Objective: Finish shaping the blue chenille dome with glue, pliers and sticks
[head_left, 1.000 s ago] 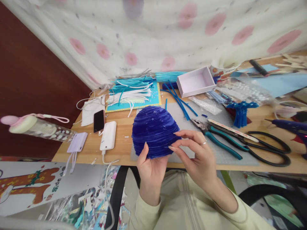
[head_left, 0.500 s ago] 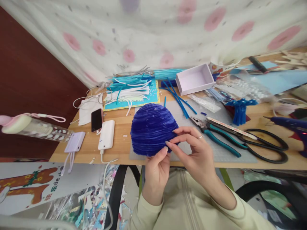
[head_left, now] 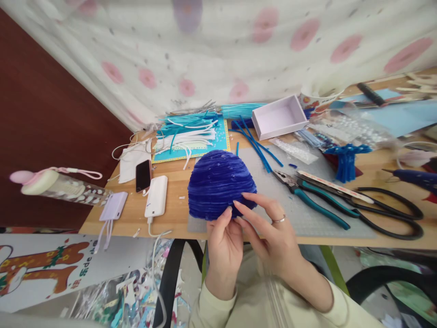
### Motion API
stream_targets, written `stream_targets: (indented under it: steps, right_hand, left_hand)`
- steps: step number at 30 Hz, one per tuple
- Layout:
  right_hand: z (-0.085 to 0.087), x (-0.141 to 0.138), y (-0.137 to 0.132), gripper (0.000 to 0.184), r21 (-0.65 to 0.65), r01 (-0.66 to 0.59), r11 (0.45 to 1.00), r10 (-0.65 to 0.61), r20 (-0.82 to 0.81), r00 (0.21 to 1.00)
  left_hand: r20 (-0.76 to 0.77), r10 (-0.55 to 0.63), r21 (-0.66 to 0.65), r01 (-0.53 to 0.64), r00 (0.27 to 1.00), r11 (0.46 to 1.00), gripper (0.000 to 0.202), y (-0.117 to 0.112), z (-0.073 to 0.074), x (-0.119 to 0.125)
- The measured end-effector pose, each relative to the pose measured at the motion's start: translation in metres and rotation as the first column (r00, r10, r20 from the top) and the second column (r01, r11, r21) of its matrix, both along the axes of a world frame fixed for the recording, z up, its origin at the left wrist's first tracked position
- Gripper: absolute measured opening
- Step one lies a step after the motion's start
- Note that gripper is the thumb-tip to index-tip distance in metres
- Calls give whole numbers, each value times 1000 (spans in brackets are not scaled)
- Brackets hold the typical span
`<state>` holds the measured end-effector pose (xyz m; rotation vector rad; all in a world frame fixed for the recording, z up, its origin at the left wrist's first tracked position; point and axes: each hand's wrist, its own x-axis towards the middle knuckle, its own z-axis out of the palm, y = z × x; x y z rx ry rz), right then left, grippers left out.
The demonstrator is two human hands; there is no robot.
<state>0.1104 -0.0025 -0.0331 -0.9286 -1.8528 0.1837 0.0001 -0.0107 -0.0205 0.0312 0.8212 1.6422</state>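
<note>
A dark blue dome point(head_left: 220, 182) made of coiled fuzzy pipe cleaners is held above the near edge of the wooden table point(head_left: 177, 200). My left hand point(head_left: 223, 248) grips its lower rim from below, thumb up against the near side. My right hand point(head_left: 269, 237), with a ring on one finger, pinches the rim at the dome's lower right with fingertips close to the left thumb. My cream sleeves show at the bottom of the view.
Teal-handled pliers point(head_left: 312, 198) and black scissors point(head_left: 385, 214) lie on a grey cutting mat point(head_left: 307, 218) to the right. Loose blue pipe cleaners point(head_left: 254, 141), a white box point(head_left: 278, 116), a phone point(head_left: 143, 175), a white power bank point(head_left: 156, 197) and a glue gun point(head_left: 414, 177) are spread about.
My left hand has slid from the dome's left underside to its near rim, beside the right fingertips. My right fingers have dropped lower along the rim. The dome has turned slightly.
</note>
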Motion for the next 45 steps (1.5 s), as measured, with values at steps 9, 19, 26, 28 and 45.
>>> stream_targets:
  steps: [9, 19, 26, 28, 45]
  right_hand:
    - [3, 4, 4, 38, -9, -7, 1000, 8, 90, 996]
    - [-5, 6, 6, 47, -13, -36, 999, 36, -7, 999]
    - [-7, 7, 6, 46, 8, -42, 999, 41, 28, 999]
    - [-7, 6, 6, 45, 11, -40, 999, 40, 37, 999]
    - [-7, 4, 6, 41, 32, -54, 998, 52, 66, 996]
  left_hand:
    - [11, 15, -33, -14, 1000, 999, 24, -2, 0, 2]
    - [-26, 19, 9, -18, 999, 1000, 22, 0, 1, 0]
    - [-29, -4, 9, 4, 1000, 1000, 20, 1, -1, 0]
    - [-43, -6, 15, 7, 999, 1000, 21, 0, -2, -1]
    - [-7, -8, -3, 8, 1000, 1000, 14, 2, 2, 2]
